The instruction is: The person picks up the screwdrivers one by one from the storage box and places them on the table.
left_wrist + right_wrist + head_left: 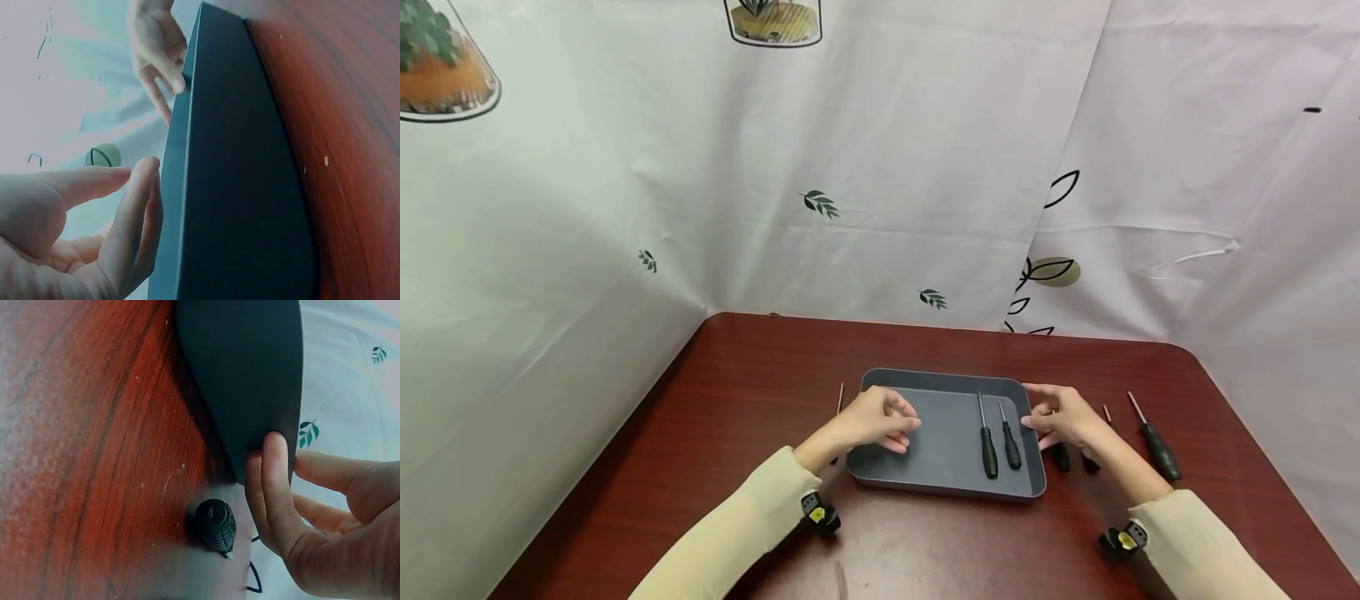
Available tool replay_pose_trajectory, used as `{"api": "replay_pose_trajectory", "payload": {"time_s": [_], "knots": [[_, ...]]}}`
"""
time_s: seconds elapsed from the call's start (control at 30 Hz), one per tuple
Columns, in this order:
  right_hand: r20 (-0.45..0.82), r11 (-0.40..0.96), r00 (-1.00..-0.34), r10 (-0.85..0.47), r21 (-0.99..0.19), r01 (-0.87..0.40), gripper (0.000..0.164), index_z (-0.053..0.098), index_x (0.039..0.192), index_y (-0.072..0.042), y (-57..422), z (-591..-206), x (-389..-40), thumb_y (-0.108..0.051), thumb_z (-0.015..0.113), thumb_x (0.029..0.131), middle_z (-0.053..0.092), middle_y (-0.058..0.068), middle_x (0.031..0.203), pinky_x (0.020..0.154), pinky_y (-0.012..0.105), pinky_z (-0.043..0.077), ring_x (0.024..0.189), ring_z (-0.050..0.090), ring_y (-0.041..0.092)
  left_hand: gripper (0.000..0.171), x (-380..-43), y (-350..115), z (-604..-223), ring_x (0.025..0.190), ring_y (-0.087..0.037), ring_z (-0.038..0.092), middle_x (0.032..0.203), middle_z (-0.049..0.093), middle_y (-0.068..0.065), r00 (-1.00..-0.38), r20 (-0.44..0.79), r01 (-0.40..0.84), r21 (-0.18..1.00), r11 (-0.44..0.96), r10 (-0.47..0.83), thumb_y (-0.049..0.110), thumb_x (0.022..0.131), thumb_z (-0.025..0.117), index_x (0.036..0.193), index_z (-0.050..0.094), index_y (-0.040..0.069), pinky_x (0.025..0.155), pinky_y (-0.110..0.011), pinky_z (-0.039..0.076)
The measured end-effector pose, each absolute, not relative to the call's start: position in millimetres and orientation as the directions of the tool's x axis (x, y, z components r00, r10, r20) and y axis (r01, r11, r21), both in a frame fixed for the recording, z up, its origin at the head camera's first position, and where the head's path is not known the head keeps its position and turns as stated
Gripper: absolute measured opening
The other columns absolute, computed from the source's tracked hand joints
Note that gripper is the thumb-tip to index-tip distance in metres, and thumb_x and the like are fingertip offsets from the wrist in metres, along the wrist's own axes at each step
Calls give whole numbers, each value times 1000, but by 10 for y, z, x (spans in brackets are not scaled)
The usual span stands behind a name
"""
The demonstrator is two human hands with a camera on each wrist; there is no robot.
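A grey rectangular tray [936, 437] lies on the table, with two black-handled screwdrivers in its right half, a longer one [989, 457] and a shorter one [1012, 452]. My right hand [1063, 414] pinches the tray's right wall; in the right wrist view the fingers [275, 462] press its outside and the thumb is over the rim. Above the tray's left end hovers my left hand [880, 419], fingers loosely bent. In the left wrist view nothing shows between its thumb and fingertips [147, 172].
One screwdriver [840, 398] lies left of the tray, mostly behind the left hand and arm. Right of it are a screwdriver with a black handle [1061, 458], another [1090, 464], both partly covered by the right hand, and a larger screwdriver [1161, 454]. A white printed cloth [880, 167] hangs behind the table.
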State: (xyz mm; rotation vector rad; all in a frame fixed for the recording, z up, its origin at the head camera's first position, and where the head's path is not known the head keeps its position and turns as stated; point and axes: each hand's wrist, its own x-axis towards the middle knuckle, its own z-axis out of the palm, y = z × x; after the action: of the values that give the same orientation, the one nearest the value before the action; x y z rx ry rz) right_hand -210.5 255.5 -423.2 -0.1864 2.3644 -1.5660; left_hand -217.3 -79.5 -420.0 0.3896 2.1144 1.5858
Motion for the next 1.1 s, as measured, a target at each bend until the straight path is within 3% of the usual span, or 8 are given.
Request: {"api": "replay_pose_trajectory", "payload": {"time_s": [0.3,1.1], "knots": [[-175,383,-944,-278,-922,58,68,29,147,17,2540,-4227,-2106,6,66,92,66,15,84,60,43,64,69,66,22,13,-2110,-515,-4196,60,-17,68,89,67,-29,-844,-203,-75,961,266,497,3,91,72,99,67,-5,60,-34,64],[-171,381,-946,-274,-923,56,68,28,148,17,2551,-4227,-2072,6,66,92,66,18,88,59,45,63,68,64,21,8,-2065,-152,-4273,58,-21,70,80,70,-23,-846,-191,-45,956,290,498,7,92,73,94,69,0,57,-33,63]]}}
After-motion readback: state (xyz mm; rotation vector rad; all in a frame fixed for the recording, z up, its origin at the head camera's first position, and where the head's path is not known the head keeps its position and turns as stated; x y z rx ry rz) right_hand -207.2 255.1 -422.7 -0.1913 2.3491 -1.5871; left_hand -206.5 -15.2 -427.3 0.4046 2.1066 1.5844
